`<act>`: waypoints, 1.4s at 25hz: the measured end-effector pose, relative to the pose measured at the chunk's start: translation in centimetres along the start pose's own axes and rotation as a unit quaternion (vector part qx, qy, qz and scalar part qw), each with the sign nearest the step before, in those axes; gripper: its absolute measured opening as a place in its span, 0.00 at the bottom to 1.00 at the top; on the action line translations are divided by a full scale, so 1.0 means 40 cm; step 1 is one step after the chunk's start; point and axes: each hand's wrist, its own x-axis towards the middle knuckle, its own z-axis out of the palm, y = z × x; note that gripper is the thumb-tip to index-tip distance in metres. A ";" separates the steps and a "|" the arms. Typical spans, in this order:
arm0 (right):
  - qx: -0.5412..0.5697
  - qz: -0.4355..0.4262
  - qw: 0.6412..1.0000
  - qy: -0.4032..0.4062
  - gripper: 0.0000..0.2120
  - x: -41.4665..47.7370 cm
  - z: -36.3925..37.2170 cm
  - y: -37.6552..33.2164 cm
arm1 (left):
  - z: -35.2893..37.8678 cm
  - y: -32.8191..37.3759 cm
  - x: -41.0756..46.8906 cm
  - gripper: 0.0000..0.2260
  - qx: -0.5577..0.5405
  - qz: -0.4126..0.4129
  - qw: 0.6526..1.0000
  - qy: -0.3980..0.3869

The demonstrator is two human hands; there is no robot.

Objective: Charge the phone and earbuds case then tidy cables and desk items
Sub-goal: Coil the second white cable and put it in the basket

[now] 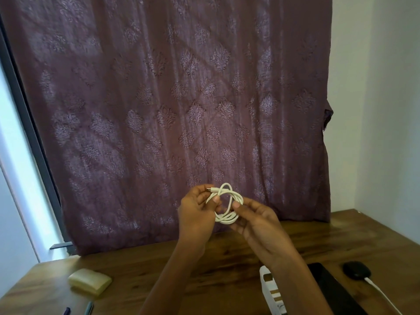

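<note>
A white cable (227, 204) is wound into a small coil, held up above the wooden desk (204, 269) in front of the curtain. My left hand (197, 214) pinches the coil's left side near its plug end. My right hand (259, 223) pinches the coil's right side with thumb and fingers. At the lower right lies a black phone (331, 289), partly hidden by my right forearm. Beside it sits a black earbuds case (356, 270) with a white cable (379, 294) plugged into it.
A white power strip (271, 292) lies under my right forearm. A pale yellow folded cloth (89, 284) rests at the desk's left. Two pens (78, 310) poke in at the bottom left. A patterned purple curtain (181, 110) hangs behind the desk; a white wall stands at right.
</note>
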 end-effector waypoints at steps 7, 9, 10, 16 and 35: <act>0.121 0.006 0.991 0.065 0.19 0.008 0.004 -0.006 | 0.018 -0.012 -0.012 0.13 0.043 0.047 0.998 0.000; 0.145 0.016 0.987 0.060 0.21 0.018 -0.004 -0.004 | 0.020 -0.016 -0.016 0.13 0.079 0.087 0.993 0.003; 0.159 0.020 0.986 0.045 0.22 0.022 -0.007 -0.004 | 0.019 -0.018 -0.018 0.13 0.103 0.113 0.988 -0.001; 0.226 0.024 0.974 -0.019 0.29 0.029 -0.032 0.000 | 0.033 -0.018 -0.049 0.11 0.140 0.167 0.976 0.023; -0.139 -0.115 0.969 0.169 0.13 -0.023 0.007 0.046 | 0.030 -0.034 -0.059 0.16 0.082 0.128 0.984 0.094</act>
